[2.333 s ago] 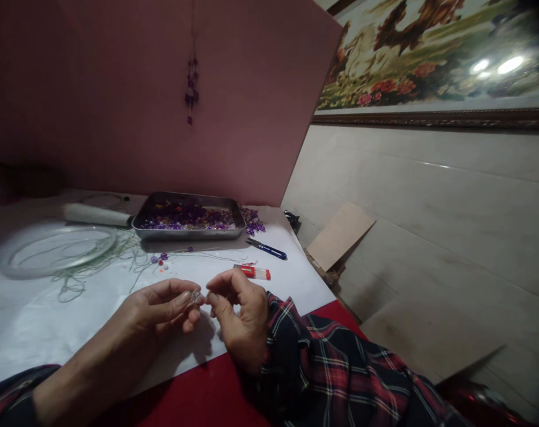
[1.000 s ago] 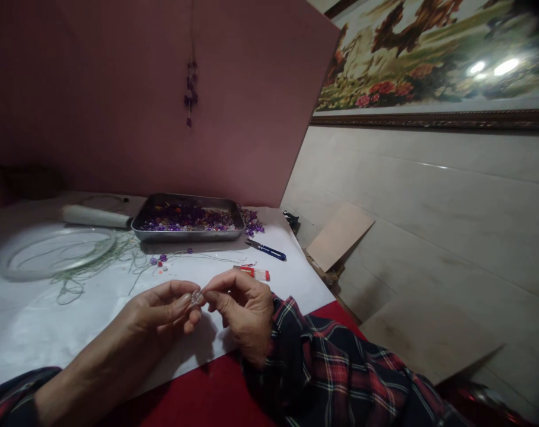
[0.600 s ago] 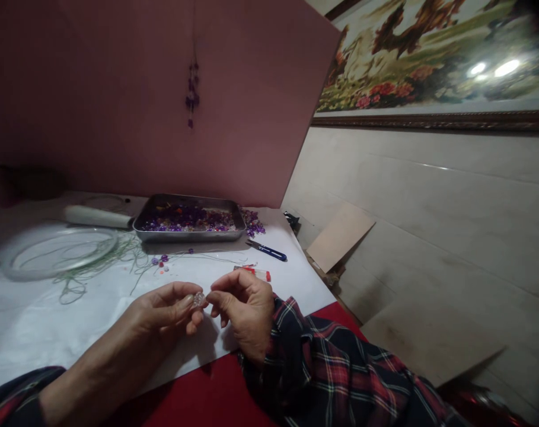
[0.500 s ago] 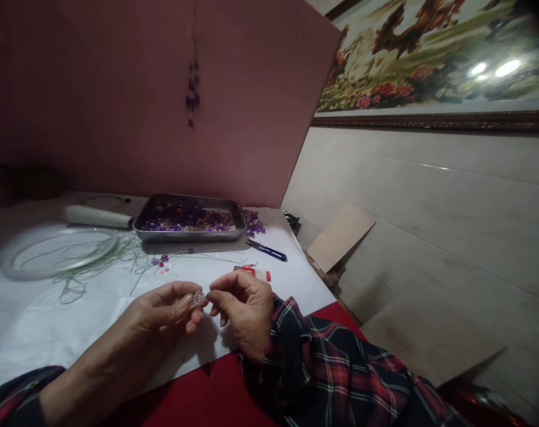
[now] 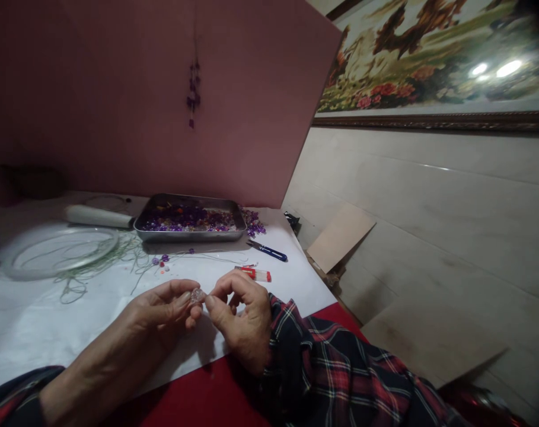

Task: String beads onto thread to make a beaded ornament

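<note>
Between the thumb and fingers of my left hand (image 5: 165, 308) is a clear bead cluster (image 5: 197, 296), pale and faceted. My right hand (image 5: 241, 314) is closed in a pinch right beside it, thumb against forefinger; whatever it pinches is too small to make out. Just beyond the right hand lies a red lighter (image 5: 257, 273). Farther back rest blue thread snips (image 5: 267, 250). A few loose beads (image 5: 163, 258) in purple, red and white are scattered on the white sheet (image 5: 104, 320) past my left hand.
A metal tray (image 5: 191, 236) full of purple beads stands at the back, with more beads (image 5: 254, 222) spilled at its right. Green thread (image 5: 77, 287) tangles near a clear ring (image 5: 18, 270) and a pale roll (image 5: 98, 216) at left. A bead strand (image 5: 193, 95) hangs behind.
My right hand has shifted slightly, its fingers curling more beside the bead cluster, and more of the lighter shows. My left hand keeps its hold on the cluster.
</note>
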Action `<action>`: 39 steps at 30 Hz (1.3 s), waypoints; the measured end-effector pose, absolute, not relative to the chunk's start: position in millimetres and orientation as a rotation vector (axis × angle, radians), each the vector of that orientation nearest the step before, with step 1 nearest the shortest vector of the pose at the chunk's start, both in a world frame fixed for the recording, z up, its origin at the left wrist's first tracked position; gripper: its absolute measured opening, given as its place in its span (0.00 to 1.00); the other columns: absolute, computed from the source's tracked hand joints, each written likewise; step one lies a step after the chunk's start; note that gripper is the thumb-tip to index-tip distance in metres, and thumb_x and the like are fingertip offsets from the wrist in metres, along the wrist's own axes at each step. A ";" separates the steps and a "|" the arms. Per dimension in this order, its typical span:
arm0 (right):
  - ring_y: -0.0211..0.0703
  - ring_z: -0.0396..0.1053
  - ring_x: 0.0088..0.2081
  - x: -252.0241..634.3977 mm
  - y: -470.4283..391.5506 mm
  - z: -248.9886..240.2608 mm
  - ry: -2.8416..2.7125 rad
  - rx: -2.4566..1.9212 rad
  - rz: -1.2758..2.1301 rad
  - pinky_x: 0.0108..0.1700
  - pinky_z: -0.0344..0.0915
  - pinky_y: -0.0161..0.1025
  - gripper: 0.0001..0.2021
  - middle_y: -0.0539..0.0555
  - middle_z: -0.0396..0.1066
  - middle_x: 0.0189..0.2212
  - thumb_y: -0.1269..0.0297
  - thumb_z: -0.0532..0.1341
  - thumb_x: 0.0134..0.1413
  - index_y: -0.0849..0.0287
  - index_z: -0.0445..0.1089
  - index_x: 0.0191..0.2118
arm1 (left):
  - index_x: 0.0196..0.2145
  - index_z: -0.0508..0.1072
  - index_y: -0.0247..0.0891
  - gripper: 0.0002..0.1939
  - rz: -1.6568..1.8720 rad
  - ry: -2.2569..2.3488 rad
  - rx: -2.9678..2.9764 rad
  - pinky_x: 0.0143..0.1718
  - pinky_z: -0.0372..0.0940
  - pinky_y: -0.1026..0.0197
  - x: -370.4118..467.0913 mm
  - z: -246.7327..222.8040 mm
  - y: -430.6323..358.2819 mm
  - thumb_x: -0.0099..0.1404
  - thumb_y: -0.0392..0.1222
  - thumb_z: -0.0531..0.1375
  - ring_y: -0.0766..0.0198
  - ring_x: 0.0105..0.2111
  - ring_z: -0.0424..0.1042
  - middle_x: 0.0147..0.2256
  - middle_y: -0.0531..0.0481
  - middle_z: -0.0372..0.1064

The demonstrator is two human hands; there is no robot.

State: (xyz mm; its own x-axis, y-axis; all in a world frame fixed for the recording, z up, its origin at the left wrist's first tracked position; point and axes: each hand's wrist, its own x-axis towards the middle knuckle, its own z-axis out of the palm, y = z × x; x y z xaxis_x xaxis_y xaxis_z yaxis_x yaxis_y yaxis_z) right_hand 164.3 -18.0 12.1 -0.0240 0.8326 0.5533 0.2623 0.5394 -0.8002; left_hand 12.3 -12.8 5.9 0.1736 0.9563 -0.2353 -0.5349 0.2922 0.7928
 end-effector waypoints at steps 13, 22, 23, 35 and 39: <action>0.35 0.60 0.23 160.5 -18.4 11.3 -1.571 -0.927 0.552 0.23 0.58 0.33 0.09 0.48 0.63 0.21 0.71 0.59 0.43 0.57 0.60 0.18 | 0.27 0.80 0.32 0.12 1.180 0.808 0.629 0.29 0.72 0.67 15.4 8.0 -13.1 0.43 0.21 0.69 0.65 0.24 0.74 0.25 0.45 0.77; 0.35 0.59 0.21 160.3 -17.0 6.5 -1.557 -0.944 0.570 0.22 0.55 0.33 0.09 0.48 0.64 0.21 0.70 0.60 0.44 0.58 0.62 0.19 | 0.26 0.81 0.33 0.11 1.143 0.807 0.631 0.29 0.72 0.67 13.4 7.4 -14.3 0.42 0.25 0.70 0.66 0.23 0.72 0.24 0.46 0.77; 0.35 0.58 0.21 160.3 -16.7 6.0 -1.556 -0.944 0.571 0.22 0.55 0.33 0.09 0.48 0.64 0.21 0.70 0.61 0.44 0.58 0.62 0.19 | 0.26 0.81 0.34 0.11 1.145 0.808 0.635 0.28 0.71 0.67 13.5 7.5 -13.9 0.42 0.25 0.70 0.66 0.23 0.72 0.24 0.46 0.77; 0.34 0.58 0.21 160.3 -16.0 6.9 -1.546 -0.940 0.559 0.22 0.54 0.33 0.09 0.48 0.64 0.21 0.70 0.61 0.44 0.58 0.62 0.18 | 0.27 0.81 0.33 0.09 1.119 0.778 0.683 0.30 0.70 0.68 12.5 3.8 -12.6 0.44 0.28 0.71 0.67 0.24 0.71 0.24 0.46 0.76; 0.34 0.58 0.21 160.6 -14.5 4.2 -1.554 -0.922 0.549 0.22 0.54 0.32 0.08 0.48 0.64 0.21 0.71 0.61 0.44 0.59 0.63 0.19 | 0.27 0.81 0.33 0.10 1.125 0.759 0.693 0.29 0.70 0.67 13.5 2.1 -12.0 0.43 0.31 0.73 0.67 0.23 0.70 0.23 0.48 0.75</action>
State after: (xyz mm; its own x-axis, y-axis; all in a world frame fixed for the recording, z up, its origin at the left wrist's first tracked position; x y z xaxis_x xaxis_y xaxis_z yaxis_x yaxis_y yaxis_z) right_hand 160.6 -14.5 4.2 0.0004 0.8033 0.5956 0.2512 0.5764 -0.7776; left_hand 13.5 -12.0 2.1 0.2440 0.9535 -0.1771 -0.5215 0.2830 0.8049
